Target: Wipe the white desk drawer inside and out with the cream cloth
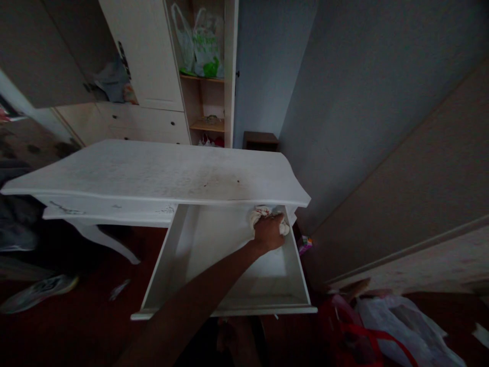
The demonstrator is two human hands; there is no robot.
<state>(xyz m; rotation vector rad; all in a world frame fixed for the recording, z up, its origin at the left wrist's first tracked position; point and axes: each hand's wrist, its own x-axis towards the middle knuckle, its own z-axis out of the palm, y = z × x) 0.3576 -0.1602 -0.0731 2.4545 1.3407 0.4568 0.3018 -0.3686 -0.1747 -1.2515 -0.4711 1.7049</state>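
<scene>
My left hand (269, 232) reaches into the pulled-out drawer of a white table, its fingers closed round a crumpled whitish cloth (255, 216) with reddish marks. It presses the cloth near the drawer's back right corner. The white drawer (214, 239) holds nothing else that I can see; my forearm covers part of its floor and front. Above it, the white tabletop (153, 163) bears dark smudges and small specks. My right hand cannot be made out; a dim shape of bare skin (233, 339) shows below the drawer front.
Behind the table stands a white cupboard (153, 61) with plastic bags (206, 46) on its shelf. A grey panel (367, 92) rises on the right. On the dark red floor lie a shoe (42, 293), a purple box (304, 244) and bags (401, 326).
</scene>
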